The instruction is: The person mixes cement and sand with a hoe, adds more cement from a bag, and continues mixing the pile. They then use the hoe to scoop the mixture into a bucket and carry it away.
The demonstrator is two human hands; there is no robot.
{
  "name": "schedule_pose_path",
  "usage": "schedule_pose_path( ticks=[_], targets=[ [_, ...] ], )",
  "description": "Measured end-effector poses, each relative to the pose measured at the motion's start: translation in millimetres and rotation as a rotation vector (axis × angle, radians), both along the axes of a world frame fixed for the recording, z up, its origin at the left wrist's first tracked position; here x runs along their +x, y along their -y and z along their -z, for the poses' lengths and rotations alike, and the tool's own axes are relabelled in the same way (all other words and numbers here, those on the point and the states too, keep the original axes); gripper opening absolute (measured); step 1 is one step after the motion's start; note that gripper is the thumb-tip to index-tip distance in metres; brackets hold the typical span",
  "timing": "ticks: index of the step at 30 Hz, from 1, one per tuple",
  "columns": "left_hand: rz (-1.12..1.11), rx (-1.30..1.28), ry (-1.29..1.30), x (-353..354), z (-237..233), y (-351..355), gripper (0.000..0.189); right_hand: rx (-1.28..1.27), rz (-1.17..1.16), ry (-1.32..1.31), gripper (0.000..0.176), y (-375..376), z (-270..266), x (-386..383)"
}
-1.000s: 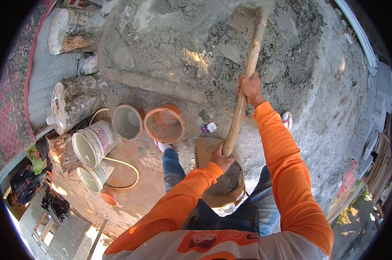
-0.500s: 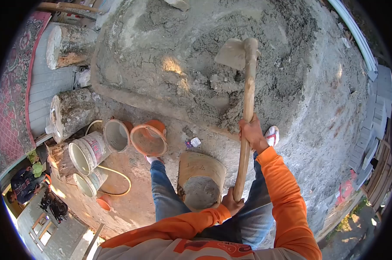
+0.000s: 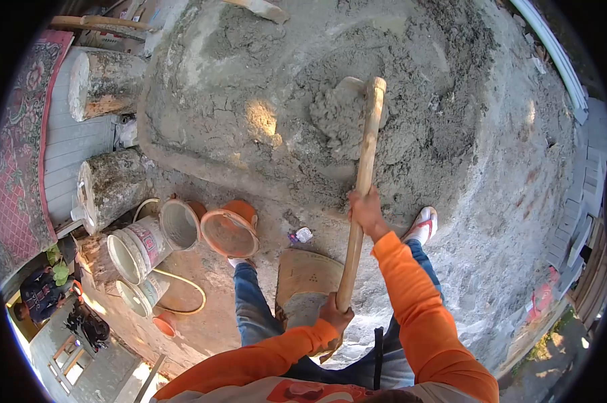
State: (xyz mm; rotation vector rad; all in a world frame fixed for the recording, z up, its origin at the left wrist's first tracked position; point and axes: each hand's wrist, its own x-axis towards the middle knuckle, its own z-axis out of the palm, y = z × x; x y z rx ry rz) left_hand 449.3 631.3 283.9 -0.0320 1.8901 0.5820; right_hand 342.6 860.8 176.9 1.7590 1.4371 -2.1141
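Observation:
Both hands grip the wooden handle of a hoe (image 3: 360,181). My left hand (image 3: 336,314) is wrapped round its lower end, close to my body. Farther up the shaft, my right hand (image 3: 367,212) is closed round it. The hoe's blade lies in wet grey mortar (image 3: 276,154), mostly covered by a lump of it, with only its upper edge showing. Below my hands, between my legs, stands a tan container (image 3: 307,274) with grey material inside, partly hidden by my left hand and sleeve.
Left of my feet stand orange buckets (image 3: 229,228), white buckets (image 3: 132,252) and a yellow hose (image 3: 189,307). Cut logs (image 3: 112,181) edge the mortar on the left. A person (image 3: 41,293) is at the far lower left. Grey boards (image 3: 589,181) line the right side.
The hoe has come down and left, its blade now sunk in the mortar where it was exposed before. Both hands have moved left with the handle.

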Motion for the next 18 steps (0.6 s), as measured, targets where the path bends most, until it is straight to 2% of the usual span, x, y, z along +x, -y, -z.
schedule_pose_path(
  ticks=[1, 2, 3, 5, 6, 7, 8, 9, 10, 12, 14, 15, 16, 17, 18],
  targets=[
    [-0.004, 0.049, 0.034, 15.0, -15.3, 17.8, 0.050, 0.007, 0.024, 0.008, 0.032, 15.9, -15.0, 20.2],
    [0.112, 0.096, -0.001, 33.7, -12.9, 42.9, 0.055, 0.007, 0.067, 0.020, 0.032, 24.5, -37.5, 30.8],
    [0.140, 0.145, -0.018, 25.5, -8.8, 44.7, 0.054, -0.008, 0.114, 0.037, 0.031, 26.5, -60.4, 32.5],
    [0.145, 0.192, -0.051, 10.4, 4.9, 34.9, 0.052, 0.147, 0.117, -0.034, 0.034, -1.5, -72.8, 16.9],
    [0.130, 0.202, -0.084, -19.5, 29.9, 7.9, 0.050, 0.176, 0.147, -0.108, 0.030, -32.6, -68.7, -3.5],
    [0.115, 0.316, -0.138, -57.3, 55.2, -28.0, 0.046, 0.232, 0.188, -0.159, 0.026, -69.3, -51.7, -29.4],
    [0.070, 0.352, -0.166, -104.5, 63.1, -77.2, 0.042, 0.288, 0.207, -0.181, 0.022, -110.0, -38.9, -62.9],
    [0.104, 0.388, -0.293, -138.0, 96.7, -110.2, 0.040, 0.335, 0.227, -0.213, 0.021, -149.4, -20.0, -94.8],
    [0.090, 0.374, -0.316, -174.1, 100.8, -142.9, 0.042, 0.289, 0.215, -0.285, 0.020, -188.7, 2.7, -123.4],
    [0.166, 0.292, -0.341, -215.8, 93.5, -174.3, 0.039, 0.200, 0.217, -0.200, 0.020, -222.1, 39.0, -166.8],
    [0.091, 0.256, -0.307, -198.4, 97.3, -131.2, 0.038, 0.083, 0.082, -0.080, 0.023, -177.1, 66.9, -172.0],
    [0.020, 0.228, -0.253, -174.1, 94.6, -102.2, 0.037, 0.063, -0.074, -0.069, 0.028, -137.9, 83.3, -160.1],
    [0.007, 0.252, -0.272, -149.9, 102.4, -61.6, 0.040, 0.157, -0.066, -0.059, 0.036, -92.8, 95.4, -149.3],
    [0.053, 0.317, -0.329, -118.3, 117.6, -15.7, 0.044, 0.173, -0.092, -0.022, 0.041, -51.4, 83.9, -134.5],
    [-0.040, 0.249, -0.202, -96.9, 93.4, 12.2, 0.046, 0.351, -0.040, -0.037, 0.020, -11.3, 110.5, -111.1]
  ],
)
